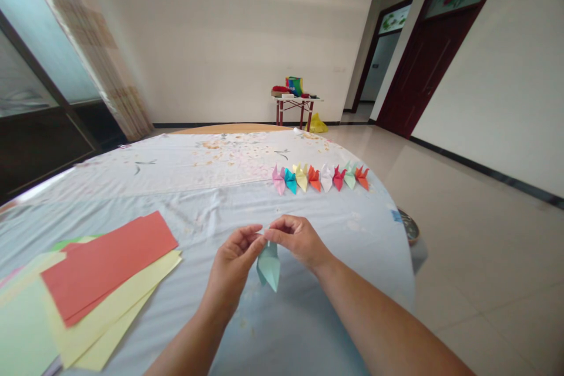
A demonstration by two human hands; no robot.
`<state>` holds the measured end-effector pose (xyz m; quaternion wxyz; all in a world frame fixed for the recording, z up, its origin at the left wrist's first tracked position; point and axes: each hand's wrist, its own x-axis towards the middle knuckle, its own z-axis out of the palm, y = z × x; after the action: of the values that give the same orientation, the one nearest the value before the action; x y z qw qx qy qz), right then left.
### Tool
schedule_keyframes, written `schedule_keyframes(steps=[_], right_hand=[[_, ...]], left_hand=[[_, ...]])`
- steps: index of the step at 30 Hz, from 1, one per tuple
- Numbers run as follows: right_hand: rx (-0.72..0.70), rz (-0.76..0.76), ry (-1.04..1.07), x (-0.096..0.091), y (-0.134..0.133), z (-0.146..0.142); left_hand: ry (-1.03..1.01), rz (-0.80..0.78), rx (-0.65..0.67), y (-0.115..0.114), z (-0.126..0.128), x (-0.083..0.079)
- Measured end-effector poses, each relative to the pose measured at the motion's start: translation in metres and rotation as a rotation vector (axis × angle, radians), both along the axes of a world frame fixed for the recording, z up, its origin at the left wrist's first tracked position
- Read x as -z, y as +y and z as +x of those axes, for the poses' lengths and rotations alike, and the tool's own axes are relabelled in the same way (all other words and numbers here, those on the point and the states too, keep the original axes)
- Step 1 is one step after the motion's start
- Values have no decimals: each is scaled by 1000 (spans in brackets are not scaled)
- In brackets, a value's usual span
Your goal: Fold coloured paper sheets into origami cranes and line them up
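Note:
Both hands pinch the top of a small folded piece of pale teal paper (269,267), which hangs point-down just above the tablecloth. My left hand (233,264) grips it from the left with thumb and forefinger closed. My right hand (296,239) grips it from the right, fingers curled. Beyond the hands, a row of several folded paper cranes (320,178) in pink, blue, yellow, orange, white, red and green stands on the cloth.
A round table with a pale blue cloth (176,188) fills the near view. Loose sheets of red paper (106,264), yellow and green paper lie at the left. A small red-legged side table (296,104) with bags stands by the far wall; dark doors (434,53) at the right.

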<state>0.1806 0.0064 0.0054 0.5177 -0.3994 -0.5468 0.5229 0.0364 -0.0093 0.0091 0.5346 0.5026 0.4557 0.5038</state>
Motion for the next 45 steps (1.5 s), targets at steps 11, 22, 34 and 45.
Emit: schedule_keyframes(steps=[11, 22, 34, 45], right_hand=[[-17, -51, -31, -2, 1, 4], [81, -135, 113, -1, 4, -1], [-45, -47, -101, 2, 4, 7], [1, -114, 130, 5, 9, 8]], left_hand=[[105, -12, 90, 0, -1, 5], [102, -28, 30, -3, 4, 3], [-60, -145, 64, 1, 2, 13], [-157, -299, 145, 1, 1, 18]])
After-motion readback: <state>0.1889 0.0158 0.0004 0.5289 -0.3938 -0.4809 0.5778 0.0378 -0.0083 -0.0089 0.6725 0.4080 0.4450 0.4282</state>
